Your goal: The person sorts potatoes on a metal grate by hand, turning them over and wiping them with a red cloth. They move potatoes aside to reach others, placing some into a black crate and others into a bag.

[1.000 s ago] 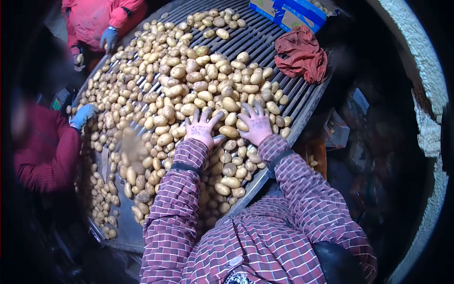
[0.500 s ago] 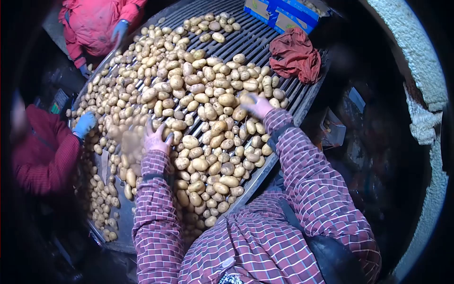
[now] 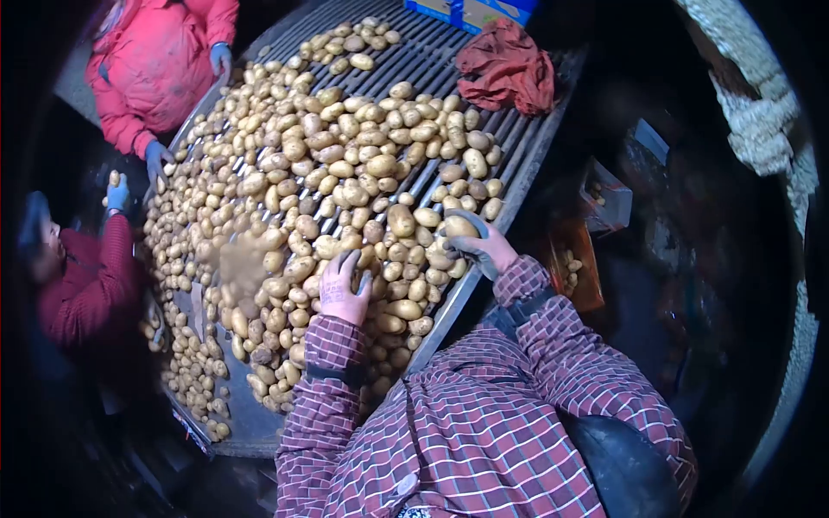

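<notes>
Many potatoes [image 3: 345, 147] of mixed sizes cover a slatted metal table [image 3: 527, 155]. My left hand [image 3: 344, 289], in a pinkish glove, rests over the potatoes near the table's lower middle, fingers apart, with no potato held that I can see. At the table's right edge my right hand [image 3: 485, 245], gloved with dark fingertips, has its fingers wrapped around a potato [image 3: 460, 227]. Smaller potatoes lie close to both hands.
Crumpled red cloth [image 3: 505, 67] and a blue box [image 3: 471, 12] are at the table's far end. Two co-workers, one in a pink jacket [image 3: 160, 65], one in dark red [image 3: 86, 276], stand left. Right of the table are an orange crate [image 3: 577, 266] and a white-edged box [image 3: 610, 198].
My left hand has moved right across the potatoes. My right hand has come nearer the table edge and taken hold of a potato. The dark-red co-worker's hand has lifted, holding a potato.
</notes>
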Demonstrator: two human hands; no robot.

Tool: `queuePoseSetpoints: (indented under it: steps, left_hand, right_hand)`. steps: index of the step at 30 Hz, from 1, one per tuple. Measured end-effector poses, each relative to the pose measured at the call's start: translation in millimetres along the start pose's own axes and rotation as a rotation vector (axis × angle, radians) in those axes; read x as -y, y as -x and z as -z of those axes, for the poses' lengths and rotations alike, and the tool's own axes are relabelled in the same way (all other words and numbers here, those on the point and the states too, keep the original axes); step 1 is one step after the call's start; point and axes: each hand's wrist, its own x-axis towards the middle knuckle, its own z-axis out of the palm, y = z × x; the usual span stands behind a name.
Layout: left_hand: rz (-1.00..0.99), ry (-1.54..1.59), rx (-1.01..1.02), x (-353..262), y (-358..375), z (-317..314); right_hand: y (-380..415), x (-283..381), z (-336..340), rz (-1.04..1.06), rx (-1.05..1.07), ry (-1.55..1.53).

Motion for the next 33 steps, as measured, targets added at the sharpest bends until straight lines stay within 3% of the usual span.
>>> queuePoseSetpoints:
  steps: [1,4,6,9,10,12,14,16,18,19,22,24,25,26,28,30,31,32,33]
  left_hand:
    - [-0.077,-0.027,-0.020,-4.5,-11.6,-6.0]
    - [-0.218,0.021,-0.032,-17.5,-68.5,-24.8]
    - [-0.236,-0.043,0.033,-42.1,-96.9,-34.0]
    - [-0.169,-0.332,0.421,-30.2,-120.5,-80.2]
    - [-0.246,-0.415,0.383,-42.2,-114.2,-73.3]
    - [-0.152,-0.442,0.379,-38.1,-111.1,-82.5]
    - [-0.093,-0.380,0.491,-53.6,-112.0,-60.6]
    - [-0.081,-0.358,0.521,-50.8,-110.1,-61.5]
    - [-0.308,-0.449,0.477,-43.6,-89.2,-64.1]
    - [-0.237,-0.485,0.600,-53.6,-80.2,-55.9]
    - [-0.228,-0.309,0.376,-47.9,-41.3,-51.0]
    - [-0.195,-0.166,0.264,-48.7,-18.0,-36.1]
    - [-0.203,-0.100,0.208,-47.0,-6.0,-25.6]
    - [-0.133,-0.027,0.245,-45.0,6.1,-13.0]
    - [0.008,0.294,0.206,-29.8,42.0,5.8]
    - [0.249,0.538,0.231,-6.7,85.7,19.3]
    - [0.363,0.735,0.170,16.2,113.1,16.2]
    - [0.405,0.855,0.085,24.5,131.7,25.8]
    - [0.549,1.142,0.005,19.2,143.4,37.9]
  right_hand:
    - [19.1,6.3,9.3,-0.084,-0.010,-0.170]
    - [52.0,-8.4,61.2,-0.015,-0.210,-0.287]
    - [71.8,-7.1,92.9,-0.059,-0.330,-0.447]
    - [89.9,-28.2,157.8,-0.025,-0.442,-0.627]
    - [96.1,-36.9,187.3,0.007,-0.512,-0.732]
    - [102.3,-45.3,235.9,0.097,-0.796,-0.997]
    - [118.3,-49.1,258.8,0.014,-1.008,-0.722]
    - [108.2,-36.3,240.9,0.004,-0.986,-0.322]
    - [75.8,-0.3,186.4,0.085,-0.874,-0.051]
    - [57.5,16.2,152.3,0.129,-0.822,0.075]
    - [-13.1,51.6,61.3,0.239,-0.505,0.169]
    - [-76.2,47.6,25.4,0.382,-0.163,0.280]
    - [-105.9,48.7,4.8,0.278,-0.091,0.367]
    - [-133.2,47.2,-19.5,0.446,-0.049,0.537]
    - [-180.3,34.7,-53.1,0.592,-0.134,0.869]
    - [-206.4,-2.2,-68.5,0.519,-0.160,1.130]
    - [-214.4,-37.4,-63.2,0.476,-0.145,1.335]
    - [-194.8,-42.3,-73.1,0.564,-0.189,1.522]
    - [-186.1,-42.9,-77.9,0.544,-0.160,1.502]
